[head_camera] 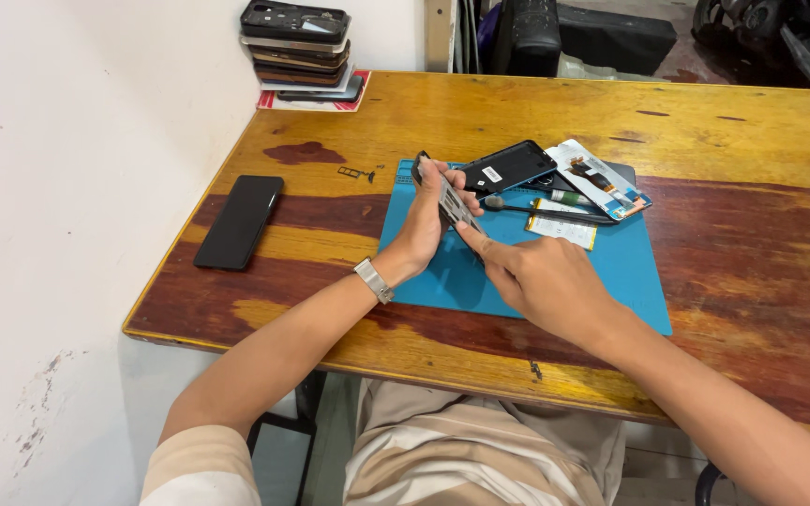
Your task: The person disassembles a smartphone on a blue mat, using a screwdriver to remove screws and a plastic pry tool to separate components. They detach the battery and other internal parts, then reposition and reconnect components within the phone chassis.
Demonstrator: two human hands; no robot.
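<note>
Phone frame [449, 199]: opened, tilted above blue mat [630, 272].
Left hand [421, 228]: clamped on frame.
Right hand [541, 281]: forefinger presses frame's lower end.
Removed: parts [564, 187] on mat; further stripping seemingly remains.

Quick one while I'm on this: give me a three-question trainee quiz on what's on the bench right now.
1. Which hand grips the opened phone frame over the blue mat?
2. True or false: the black phone lying by the wall rests on the blue mat.
3. Where is the stack of phone parts? A) far left corner of the table B) on the mat C) in the person's lap

Key: 1. the left hand; the right hand touches the frame with a fingertip. 2. False, it lies on bare wood. 3. A
</note>
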